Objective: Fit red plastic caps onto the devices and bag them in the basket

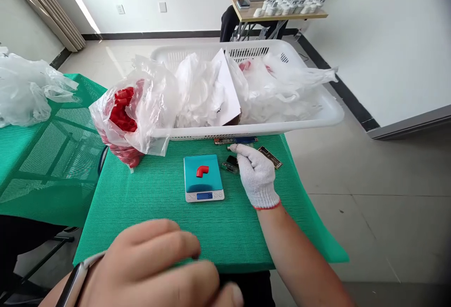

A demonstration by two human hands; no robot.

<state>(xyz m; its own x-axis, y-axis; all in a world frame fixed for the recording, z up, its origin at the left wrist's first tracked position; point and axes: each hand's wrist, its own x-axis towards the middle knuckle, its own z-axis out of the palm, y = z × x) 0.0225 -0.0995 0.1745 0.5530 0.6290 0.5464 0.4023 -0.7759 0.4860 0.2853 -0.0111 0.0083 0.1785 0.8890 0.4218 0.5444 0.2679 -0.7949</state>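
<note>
Red elbow [202, 171] on scale [192, 184], green tabletop [141, 199]; lies left of gloved right hand [256, 173], beyond bare left hand [155, 269]; right nearer. One leg points right, other toward person. Left grip loosely curled, blurred; right grip narrow, beside small black item [232, 160]. Can't tell whether either holds anything. Bag [155, 105]: red fittings [123, 109]. White basket [334, 112]: plastic bags [275, 86], white board [227, 93].

Glossy red plastic elbow [201, 170] — rough knitted-cloth glove [258, 177] — coarse green mesh [148, 194].
</note>
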